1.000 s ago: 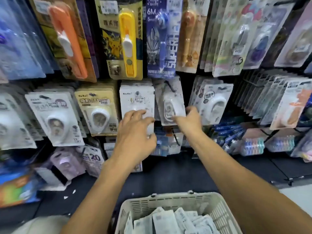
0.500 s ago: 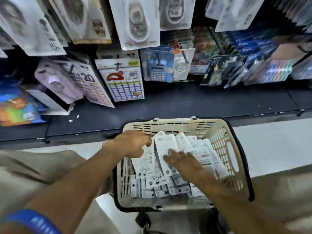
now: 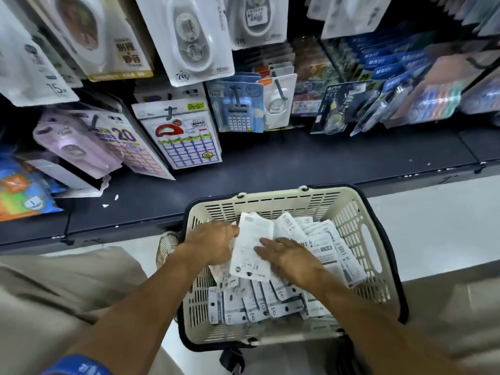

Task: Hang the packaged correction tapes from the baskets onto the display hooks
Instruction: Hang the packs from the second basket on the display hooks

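Cream plastic basket [image 3: 351, 212] with slotted walls and a black rim sits low in the centre of a head-worn view, in front of a dark shelf [image 3: 297, 163] at the foot of a stationery display. Inside the basket lies a loose heap of white packaged correction tapes [image 3: 319, 244], most showing printed backs and barcodes. Both bare forearms reach down into it. The left hand [image 3: 211, 243] has its fingers curled round the left edge of 1 white pack [image 3: 253, 250], which is lifted and tilted above the heap with its printed back facing up. The right hand [image 3: 289, 259] lies over that same pack's right side with fingers fairly straight and spread, pressing on it rather than clenching, and its heel rests over the packs beneath. A blue band [image 3: 78, 366] shows on the left arm at the bottom edge. Above the shelf, carded goods hang in rows: white correction tape cards [image 3: 186, 36] at the top, a lilac tape dispenser pack [image 3: 73, 142] at left, a card of label stickers [image 3: 186, 139], and a blue calculator pack [image 3: 238, 109]. Beige fabric fills the lower left corner
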`<move>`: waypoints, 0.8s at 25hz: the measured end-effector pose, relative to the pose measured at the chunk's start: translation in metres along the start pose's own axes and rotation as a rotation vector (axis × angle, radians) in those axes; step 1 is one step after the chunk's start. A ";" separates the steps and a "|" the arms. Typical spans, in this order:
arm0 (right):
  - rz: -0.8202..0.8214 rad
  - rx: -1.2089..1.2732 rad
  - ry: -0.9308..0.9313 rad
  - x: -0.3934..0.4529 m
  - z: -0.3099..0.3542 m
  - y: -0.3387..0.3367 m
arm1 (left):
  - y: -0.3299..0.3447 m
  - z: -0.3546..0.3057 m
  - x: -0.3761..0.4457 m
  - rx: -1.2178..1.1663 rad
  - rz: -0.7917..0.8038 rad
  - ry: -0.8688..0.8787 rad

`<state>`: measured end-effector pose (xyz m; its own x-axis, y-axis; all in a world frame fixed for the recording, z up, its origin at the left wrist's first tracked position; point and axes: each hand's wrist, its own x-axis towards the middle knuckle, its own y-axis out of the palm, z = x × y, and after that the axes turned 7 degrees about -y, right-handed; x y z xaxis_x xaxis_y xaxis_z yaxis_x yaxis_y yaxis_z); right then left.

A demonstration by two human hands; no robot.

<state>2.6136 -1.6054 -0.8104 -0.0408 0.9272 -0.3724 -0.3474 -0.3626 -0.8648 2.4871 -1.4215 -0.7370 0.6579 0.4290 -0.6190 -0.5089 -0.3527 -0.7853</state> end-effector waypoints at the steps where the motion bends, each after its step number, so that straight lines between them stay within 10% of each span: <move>1: -0.111 0.046 0.009 0.004 0.001 -0.009 | -0.001 -0.002 0.002 -0.064 -0.029 -0.036; 5: -0.640 0.920 0.165 0.012 0.007 -0.054 | -0.025 0.002 0.003 -1.254 0.015 -0.135; 8: -0.562 1.444 0.247 0.005 -0.007 -0.076 | -0.038 -0.001 0.007 -1.510 0.111 0.000; 13: 0.147 0.146 0.278 -0.060 -0.062 -0.018 | -0.024 -0.022 0.009 -1.219 0.110 -0.141; 20: 0.012 0.518 0.224 -0.067 -0.058 -0.036 | -0.027 -0.011 0.005 -1.218 -0.130 -0.308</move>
<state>2.6835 -1.6603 -0.7741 0.1328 0.8600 -0.4927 -0.7652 -0.2270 -0.6025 2.5103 -1.4193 -0.7189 0.4251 0.6356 -0.6444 0.4973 -0.7589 -0.4204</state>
